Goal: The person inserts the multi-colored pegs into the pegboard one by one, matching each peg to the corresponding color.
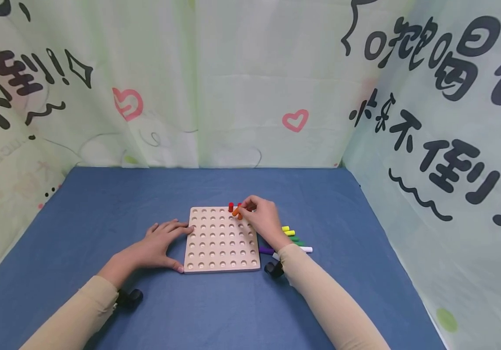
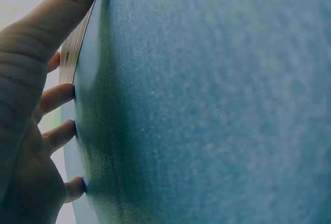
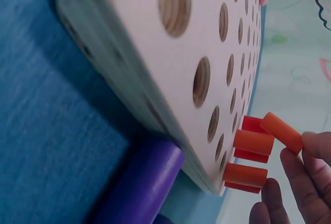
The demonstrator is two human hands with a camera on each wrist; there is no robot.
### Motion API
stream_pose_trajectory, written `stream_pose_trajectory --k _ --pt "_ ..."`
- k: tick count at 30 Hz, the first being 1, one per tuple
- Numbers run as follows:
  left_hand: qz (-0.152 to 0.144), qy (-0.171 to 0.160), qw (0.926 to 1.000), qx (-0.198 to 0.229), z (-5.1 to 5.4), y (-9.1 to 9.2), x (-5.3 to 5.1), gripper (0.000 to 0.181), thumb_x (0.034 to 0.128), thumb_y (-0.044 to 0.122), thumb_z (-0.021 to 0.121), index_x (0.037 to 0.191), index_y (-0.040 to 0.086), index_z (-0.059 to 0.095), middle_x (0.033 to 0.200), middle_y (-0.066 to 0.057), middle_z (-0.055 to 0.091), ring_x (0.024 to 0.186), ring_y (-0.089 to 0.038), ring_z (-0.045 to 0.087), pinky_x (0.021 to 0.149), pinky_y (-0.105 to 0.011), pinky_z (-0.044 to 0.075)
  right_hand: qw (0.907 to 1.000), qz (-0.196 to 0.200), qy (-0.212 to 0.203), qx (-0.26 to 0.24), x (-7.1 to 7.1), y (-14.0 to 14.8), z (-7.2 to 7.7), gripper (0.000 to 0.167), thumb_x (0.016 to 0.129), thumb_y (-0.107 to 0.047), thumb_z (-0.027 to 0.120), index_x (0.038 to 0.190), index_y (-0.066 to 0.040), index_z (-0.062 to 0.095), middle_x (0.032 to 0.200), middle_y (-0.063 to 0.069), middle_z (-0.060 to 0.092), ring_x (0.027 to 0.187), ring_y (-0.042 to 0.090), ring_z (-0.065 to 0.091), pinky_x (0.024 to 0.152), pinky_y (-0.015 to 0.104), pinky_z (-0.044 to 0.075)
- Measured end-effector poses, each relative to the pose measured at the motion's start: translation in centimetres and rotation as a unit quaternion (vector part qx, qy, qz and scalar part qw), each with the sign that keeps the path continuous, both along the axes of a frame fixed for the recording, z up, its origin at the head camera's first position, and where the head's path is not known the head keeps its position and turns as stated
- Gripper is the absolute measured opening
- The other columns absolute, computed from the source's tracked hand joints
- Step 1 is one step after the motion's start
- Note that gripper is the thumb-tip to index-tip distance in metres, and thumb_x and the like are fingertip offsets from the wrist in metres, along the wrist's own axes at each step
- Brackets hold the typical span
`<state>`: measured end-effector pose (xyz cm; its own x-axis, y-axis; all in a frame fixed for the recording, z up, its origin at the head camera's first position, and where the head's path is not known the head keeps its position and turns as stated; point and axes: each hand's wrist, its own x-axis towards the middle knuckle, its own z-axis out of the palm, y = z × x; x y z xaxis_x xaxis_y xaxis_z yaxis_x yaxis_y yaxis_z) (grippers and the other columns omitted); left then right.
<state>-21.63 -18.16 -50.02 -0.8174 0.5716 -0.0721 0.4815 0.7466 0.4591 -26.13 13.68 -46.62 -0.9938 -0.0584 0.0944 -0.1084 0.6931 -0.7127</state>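
Note:
A square wooden board (image 1: 222,249) with rows of round holes lies on the blue cloth. My left hand (image 1: 156,247) rests spread against its left edge, thumb near the front left corner; the left wrist view shows the fingertips on the cloth and board side. My right hand (image 1: 264,218) pinches an orange peg (image 3: 282,132) between thumb and fingers, tilted above the far right part of the board. Two orange pegs stand in holes there, one (image 3: 253,142) under the held peg and one (image 3: 245,175) beside the fingers. Red pegs, one of them (image 1: 231,207) plainly visible, stand behind them.
Right of the board lie loose yellow (image 1: 289,233), green (image 1: 298,243), white (image 1: 306,249) and purple (image 1: 266,250) pegs, partly under my right wrist. A printed curtain (image 1: 241,97) hangs behind and beside the blue cloth (image 1: 167,311).

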Motion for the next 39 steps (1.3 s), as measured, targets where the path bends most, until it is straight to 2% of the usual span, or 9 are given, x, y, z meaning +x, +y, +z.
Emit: stream_pose_trajectory --k 3,9,13,28,39 --pt "0.0 -0.001 1.0 0.0 0.0 0.0 0.0 0.107 0.0703 0.065 0.086 0.157 0.018 0.045 0.162 -0.015 0.04 0.153 -0.045 0.027 0.115 -0.078 0.012 0.9999 0.008 -0.003 0.008 0.0 -0.3 0.0 0.009 0.096 -0.027 0.075 0.092 -0.019 0.072 0.091 -0.001 0.07 0.084 0.02 0.059 0.07 0.031 0.048" --pt "0.001 0.002 1.0 0.0 0.0 0.0 0.0 0.107 0.0703 0.066 0.086 0.157 0.019 0.045 0.161 -0.015 0.041 0.153 -0.045 0.027 0.115 -0.078 0.012 0.9996 0.011 -0.018 0.02 -0.1 -1.0 0.0 0.008 0.096 -0.028 0.075 0.093 -0.021 0.072 0.099 0.0 0.072 0.092 0.022 0.059 0.082 0.037 0.052" --pt "0.0 0.005 1.0 0.0 0.0 0.0 -0.1 0.106 0.0702 0.065 0.086 0.157 0.019 0.045 0.161 -0.015 0.041 0.153 -0.045 0.027 0.115 -0.078 0.012 0.9994 0.014 -0.021 0.022 -0.2 -1.2 -0.3 0.008 0.097 -0.027 0.075 0.093 -0.021 0.072 0.096 -0.001 0.072 0.087 0.02 0.059 0.076 0.035 0.05" --pt "0.003 0.002 1.0 -0.001 0.1 0.0 0.0 0.106 0.0697 0.065 0.087 0.156 0.019 0.046 0.161 -0.016 0.041 0.153 -0.046 0.027 0.114 -0.079 0.013 0.9992 0.022 -0.017 0.028 -0.4 -1.1 -0.4 0.005 0.097 -0.023 0.074 0.095 -0.019 0.073 0.09 -0.002 0.07 0.082 0.019 0.059 0.073 0.031 0.051" --pt "0.005 0.004 1.0 -0.005 -0.2 -0.1 -0.2 0.107 0.0693 0.068 0.085 0.157 0.02 0.045 0.161 -0.015 0.041 0.153 -0.045 0.027 0.115 -0.078 0.012 0.9988 0.032 -0.027 0.025 -0.3 -1.1 -0.3 0.008 0.1 -0.024 0.071 0.101 -0.019 0.077 0.096 -0.002 0.074 0.084 0.017 0.061 0.074 0.031 0.053"
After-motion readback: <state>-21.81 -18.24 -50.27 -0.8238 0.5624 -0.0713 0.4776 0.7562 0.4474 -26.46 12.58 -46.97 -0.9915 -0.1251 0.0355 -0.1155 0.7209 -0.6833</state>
